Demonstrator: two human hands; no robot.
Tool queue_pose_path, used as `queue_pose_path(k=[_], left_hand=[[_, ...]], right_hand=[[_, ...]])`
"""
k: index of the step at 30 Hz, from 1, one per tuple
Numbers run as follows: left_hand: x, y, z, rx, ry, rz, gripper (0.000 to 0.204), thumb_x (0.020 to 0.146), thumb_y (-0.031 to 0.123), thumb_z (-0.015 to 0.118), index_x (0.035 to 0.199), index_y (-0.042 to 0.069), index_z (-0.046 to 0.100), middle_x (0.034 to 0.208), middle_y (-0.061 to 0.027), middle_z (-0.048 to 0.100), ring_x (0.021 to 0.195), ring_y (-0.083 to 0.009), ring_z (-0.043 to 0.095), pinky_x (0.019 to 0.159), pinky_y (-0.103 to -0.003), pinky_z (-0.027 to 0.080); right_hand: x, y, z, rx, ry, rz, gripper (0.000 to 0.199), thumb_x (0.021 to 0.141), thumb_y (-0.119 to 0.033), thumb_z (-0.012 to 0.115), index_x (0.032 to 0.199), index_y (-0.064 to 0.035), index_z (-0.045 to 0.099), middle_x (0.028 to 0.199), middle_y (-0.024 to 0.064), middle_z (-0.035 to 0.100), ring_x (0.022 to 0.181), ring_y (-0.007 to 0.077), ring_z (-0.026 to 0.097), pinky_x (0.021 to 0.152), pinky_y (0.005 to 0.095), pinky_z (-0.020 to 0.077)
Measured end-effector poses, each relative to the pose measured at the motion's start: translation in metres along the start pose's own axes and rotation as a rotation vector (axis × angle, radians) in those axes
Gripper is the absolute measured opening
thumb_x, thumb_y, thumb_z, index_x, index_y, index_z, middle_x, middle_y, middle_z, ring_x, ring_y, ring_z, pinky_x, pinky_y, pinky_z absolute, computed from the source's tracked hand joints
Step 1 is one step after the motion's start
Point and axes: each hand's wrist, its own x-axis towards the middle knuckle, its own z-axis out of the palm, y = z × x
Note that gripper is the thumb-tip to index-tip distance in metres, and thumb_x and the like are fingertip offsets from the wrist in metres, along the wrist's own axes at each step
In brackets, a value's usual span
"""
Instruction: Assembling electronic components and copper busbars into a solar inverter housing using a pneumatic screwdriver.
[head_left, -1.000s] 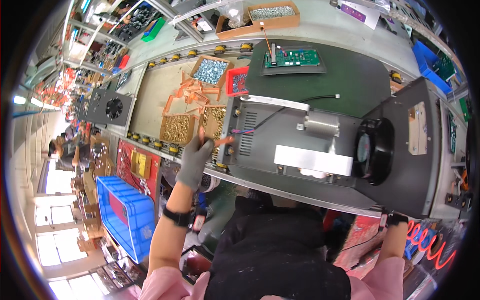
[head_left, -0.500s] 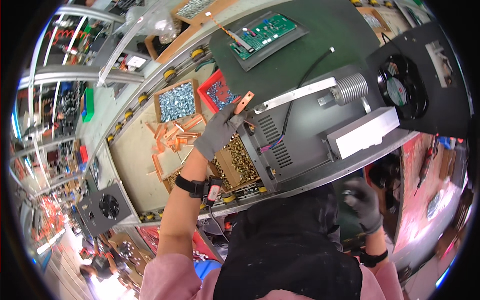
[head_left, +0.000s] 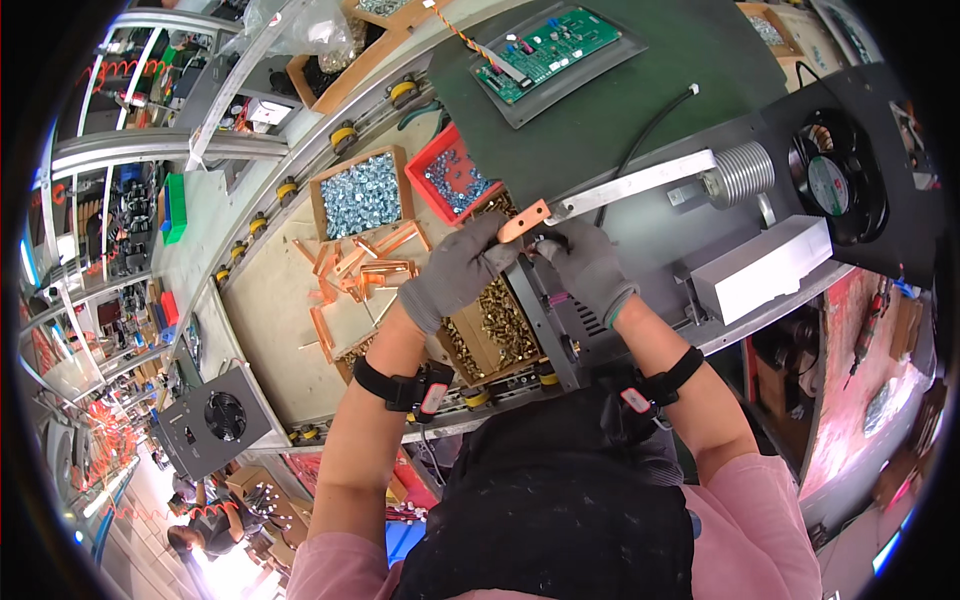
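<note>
Workshop: metal-framed racks (head_left: 160, 148) fill the left background.
Tabletop (head_left: 262, 345): pale board edged by yellow rollers (head_left: 343, 137), bending toward the rim of the view.
Dark grey chassis (head_left: 665, 250): on the right half, with a black fan (head_left: 828, 180) at its far right end; a dark green mat (head_left: 700, 80) lies beyond it, carrying a green circuit board (head_left: 560, 55).
Cardboard box (head_left: 408, 190): full of silvery hardware, left of a red tray (head_left: 425, 188); loose copper pieces (head_left: 380, 270) lie just in front.
Silver bar (head_left: 635, 185): above the chassis floor, slanting up rightward to a ribbed coil (head_left: 745, 176).
Left hand (head_left: 462, 268): gloved, thumb and fingers pinching the lower left end of a copper strip (head_left: 524, 221).
Right hand (head_left: 588, 265): gloved, fingers curled just below the strip; whether they grip anything, I cannot tell.
Copper strip: between the hands, at their far side, nearer the left; its long axis rises rightward, roughly in line with the bar. Its free end is right beside the bar's left end; contact is unclear.
Holes: two, along the strip's face.
</note>
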Motion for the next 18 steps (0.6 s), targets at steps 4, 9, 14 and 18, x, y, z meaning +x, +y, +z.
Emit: queue_pose_path(k=[4,9,14,18], left_hand=[[-0.003,-0.008,-0.006,-0.13,-0.001,-0.015,0.03,0.094,0.028,0.054,0.109,0.002,0.054,0.084,-0.006,0.058,0.075,-0.0134,0.053,0.068,-0.03,0.046],[0.004,-0.018,-0.006,-0.205,-0.016,0.039,0.032,0.092,0.031,0.057,0.106,0.002,0.055,0.083,-0.0038,0.054,0.077,-0.0124,0.052,0.07,-0.029,0.045],[0.001,-0.026,-0.007,-0.313,-0.026,0.088,0.033,0.09,0.033,0.059,0.103,0.002,0.056,0.085,-0.0045,0.053,0.078,-0.0127,0.052,0.071,-0.029,0.045],[-0.001,-0.027,-0.004,-0.292,0.014,0.072,0.034,0.09,0.034,0.06,0.1,0.002,0.058,0.087,-0.0057,0.056,0.079,-0.0146,0.053,0.073,-0.031,0.045]], right_hand=[[0.008,0.002,-0.002,0.172,-0.202,0.292,0.023,0.085,-0.013,0.063,0.106,-0.0026,0.065,0.079,0.0096,0.066,0.066,0.0159,0.06,0.063,0.0299,0.0485],[0.011,0.003,0.009,0.27,-0.152,0.242,0.021,0.087,-0.012,0.062,0.105,-0.0017,0.066,0.072,0.0042,0.062,0.06,0.008,0.055,0.055,0.0252,0.0461],[0.02,-0.01,0.004,0.276,-0.236,0.295,0.018,0.086,-0.014,0.064,0.097,-0.0008,0.068,0.07,0.003,0.062,0.058,0.0077,0.055,0.053,0.0247,0.0461],[0.025,-0.015,0.014,-0.002,-0.196,0.355,0.028,0.086,-0.028,0.064,0.091,-0.0006,0.067,0.069,0.0092,0.062,0.056,0.0162,0.058,0.057,0.0302,0.0483]])
